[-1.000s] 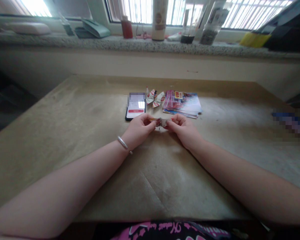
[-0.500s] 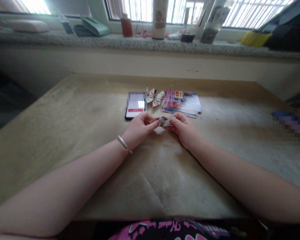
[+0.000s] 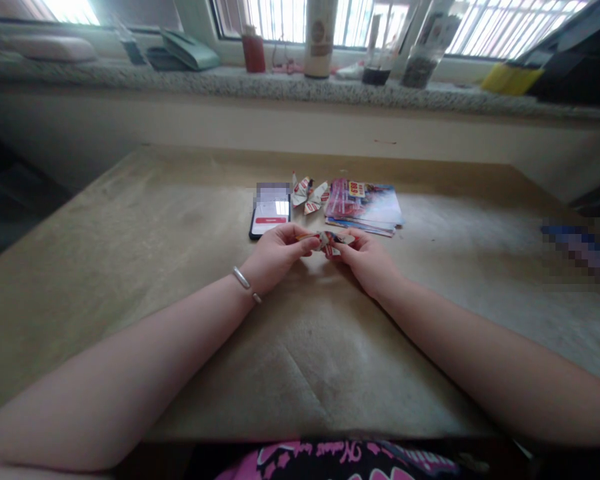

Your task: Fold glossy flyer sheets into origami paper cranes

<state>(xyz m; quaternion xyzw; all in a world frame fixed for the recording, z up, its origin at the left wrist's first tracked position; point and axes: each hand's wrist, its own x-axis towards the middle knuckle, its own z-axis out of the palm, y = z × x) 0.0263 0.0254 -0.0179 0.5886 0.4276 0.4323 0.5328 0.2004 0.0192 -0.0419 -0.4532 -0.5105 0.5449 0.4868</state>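
A small piece of folded printed paper [image 3: 326, 241], white with red and dark patches, is held between my two hands just above the table. My left hand [image 3: 281, 250] pinches its left end between thumb and fingers; a silver bangle sits on that wrist. My right hand [image 3: 367, 259] grips the right side, its thumb pressed on the paper and a pale tip showing past it. Beyond the hands lies a folded paper butterfly shape [image 3: 310, 195] in similar print. The fingers partly hide the held paper.
A phone [image 3: 271, 213] with a lit screen lies behind my left hand. Behind my right hand is a stack of printed leaflets [image 3: 365, 203]. The table [image 3: 220, 373] meets a wall, where a stone sill [image 3: 190, 83] carries bottles and a red jar [image 3: 253, 52].
My right thumb and fingers have shifted on the folded paper, so that more of its right end now shows. My left hand keeps its pinch, with the wrist turned slightly.
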